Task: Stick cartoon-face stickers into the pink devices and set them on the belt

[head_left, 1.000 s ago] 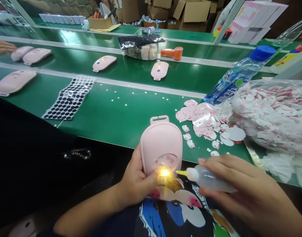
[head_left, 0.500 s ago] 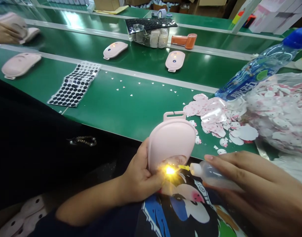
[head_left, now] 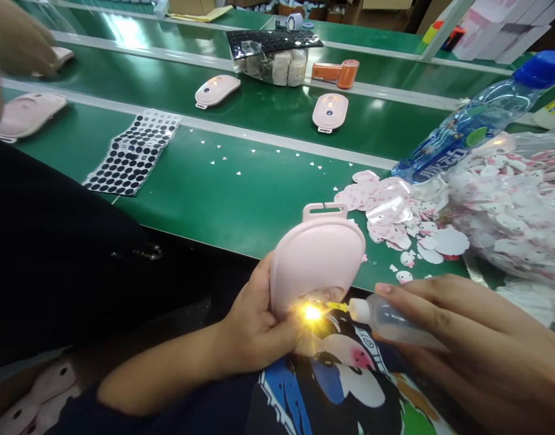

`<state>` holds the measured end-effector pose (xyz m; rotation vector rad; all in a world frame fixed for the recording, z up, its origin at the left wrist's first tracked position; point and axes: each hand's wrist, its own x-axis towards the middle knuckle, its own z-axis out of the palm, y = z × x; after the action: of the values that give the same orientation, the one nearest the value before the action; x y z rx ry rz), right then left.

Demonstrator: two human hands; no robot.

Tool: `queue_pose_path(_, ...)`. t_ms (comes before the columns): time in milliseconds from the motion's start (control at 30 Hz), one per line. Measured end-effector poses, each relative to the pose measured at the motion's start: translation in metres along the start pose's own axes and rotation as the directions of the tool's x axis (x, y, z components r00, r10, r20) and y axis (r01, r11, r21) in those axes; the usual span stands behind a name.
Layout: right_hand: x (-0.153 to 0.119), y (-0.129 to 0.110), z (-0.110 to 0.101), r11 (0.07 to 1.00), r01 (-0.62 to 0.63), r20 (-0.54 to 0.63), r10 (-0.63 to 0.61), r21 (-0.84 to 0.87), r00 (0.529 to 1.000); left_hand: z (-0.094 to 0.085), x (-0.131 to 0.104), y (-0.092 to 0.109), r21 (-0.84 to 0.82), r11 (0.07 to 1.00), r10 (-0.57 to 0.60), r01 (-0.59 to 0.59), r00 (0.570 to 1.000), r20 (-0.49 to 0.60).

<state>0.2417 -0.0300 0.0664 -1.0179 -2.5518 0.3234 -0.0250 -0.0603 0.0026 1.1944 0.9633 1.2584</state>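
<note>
My left hand [head_left: 253,329] grips a pale pink oval plastic casing [head_left: 316,257] by its lower left side, with the loop tab pointing up. In my right hand [head_left: 472,326] is a small translucent squeeze bottle [head_left: 399,320] with a white cap [head_left: 360,310]. Its thin yellow nozzle [head_left: 337,306] reaches the lower part of the casing. A bright yellow glare [head_left: 312,312] there hides the exact contact point and my left fingertips. Both hands are above a printed shirt [head_left: 341,386].
Beyond the green bench [head_left: 223,205], pink casings [head_left: 331,112] lie on the green belt. Loose printed stickers [head_left: 389,205], a bag of stickers [head_left: 522,205] and a leaning blue-capped bottle [head_left: 477,127] occupy the right. A dotted sheet [head_left: 135,151] lies left, near another person's hand [head_left: 21,39].
The two casings on the belt have moved slightly right. The other person's hand at the left has come nearer, and that arm now overlaps a casing. My hands keep almost the same pose.
</note>
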Motion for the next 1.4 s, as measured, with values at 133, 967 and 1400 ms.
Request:
queue_pose_path(133,0.000,0.000,0.000,1.000,0.007,0.005,-0.007,-0.013,1.000,0.001,0.001,0.003,0.018,0.999,0.030,-0.031,0.999,0.017)
queue_pose_path(967,-0.008,-0.002,0.007,0.999,-0.037,0.025,0.036,0.035,0.999,0.003,-0.002,0.006,0.087,0.994,0.072,-0.073,0.997,0.015)
queue_pose_path(1400,0.015,0.004,0.010,0.936,-0.260,-0.073,0.284,0.239,0.956,-0.007,0.003,0.003,0.084,0.996,0.021,-0.002,0.973,-0.231)
